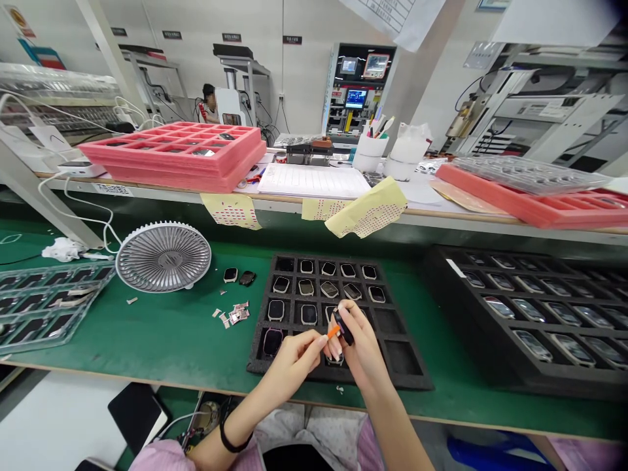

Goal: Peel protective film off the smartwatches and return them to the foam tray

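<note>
My right hand holds a small dark smartwatch case upright over a black foam tray. My left hand pinches a small orange tab against the case's side. Both hands are above the tray's lower rows, hiding several of its compartments. Most upper compartments hold square watch cases lying flat, while the tray's lower right compartments show none. To the tray's left lie two loose watch cases and a small pile of pinkish film scraps.
A second black tray of watch cases fills the bench's right side. On the left stand a grey desk fan and a clear plastic tray. Pink foam trays sit on the shelf behind; a co-worker stands farther back.
</note>
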Tool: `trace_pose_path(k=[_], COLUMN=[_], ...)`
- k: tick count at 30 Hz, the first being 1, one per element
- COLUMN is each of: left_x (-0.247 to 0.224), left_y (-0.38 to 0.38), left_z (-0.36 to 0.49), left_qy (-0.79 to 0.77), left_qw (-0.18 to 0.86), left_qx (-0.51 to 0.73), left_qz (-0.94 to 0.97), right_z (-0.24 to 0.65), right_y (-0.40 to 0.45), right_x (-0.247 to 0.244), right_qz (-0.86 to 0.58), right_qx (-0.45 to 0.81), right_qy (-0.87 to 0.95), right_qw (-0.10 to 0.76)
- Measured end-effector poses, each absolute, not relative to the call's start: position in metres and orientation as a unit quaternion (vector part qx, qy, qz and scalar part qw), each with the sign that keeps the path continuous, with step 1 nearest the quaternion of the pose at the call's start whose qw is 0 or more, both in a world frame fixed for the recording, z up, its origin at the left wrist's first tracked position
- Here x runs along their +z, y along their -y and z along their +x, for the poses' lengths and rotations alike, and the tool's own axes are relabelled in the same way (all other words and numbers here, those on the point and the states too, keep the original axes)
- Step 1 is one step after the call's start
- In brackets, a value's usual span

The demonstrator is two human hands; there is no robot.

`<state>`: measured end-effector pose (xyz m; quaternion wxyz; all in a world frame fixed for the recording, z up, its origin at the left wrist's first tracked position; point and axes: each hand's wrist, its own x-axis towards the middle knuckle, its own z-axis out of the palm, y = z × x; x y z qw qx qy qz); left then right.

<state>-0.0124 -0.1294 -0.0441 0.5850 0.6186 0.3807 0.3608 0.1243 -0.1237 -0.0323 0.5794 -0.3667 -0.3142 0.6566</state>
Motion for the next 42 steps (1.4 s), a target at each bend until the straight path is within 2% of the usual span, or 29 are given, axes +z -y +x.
trace_pose_path(k=[7, 16, 24, 28, 32, 36, 39, 42], left_x=[-0.041, -0.042, -0.048, -0.048, -0.054, -0.062, -0.069, -0.078], left_y=[0.126, 0.128, 0.123, 0.122, 0.123, 0.117, 0.106, 0.096], left_z=[-0.018, -0.014, -0.016, -0.015, -0.010, -0.031, -0.073, -0.118], left_qy=[-0.390, -0.373, -0.391, -0.404, -0.413, -0.464, -0.547, -0.661], left_qw=[0.585, 0.601, 0.608, 0.579, 0.553, 0.523, 0.421, 0.271], left_qx=[0.337, 0.355, 0.370, 0.390, 0.385, 0.401, 0.404, 0.323], left_qz=[0.626, 0.611, 0.583, 0.592, 0.612, 0.592, 0.600, 0.621], right_z=[0.124, 0.119, 0.117, 0.114, 0.108, 0.134, 0.185, 0.239], right_y=[0.122, 0.120, 0.117, 0.123, 0.128, 0.120, 0.109, 0.100], right_x=[-0.037, -0.039, -0.049, -0.055, -0.064, -0.077, -0.087, -0.097], right_qz=[-0.388, -0.267, -0.283, -0.369, -0.440, -0.506, -0.598, -0.695], right_qx=[0.620, 0.753, 0.750, 0.678, 0.617, 0.520, 0.370, 0.263], right_qy=[0.348, 0.240, 0.199, 0.256, 0.343, 0.390, 0.412, 0.471], right_qw=[0.586, 0.552, 0.563, 0.582, 0.555, 0.567, 0.579, 0.475])
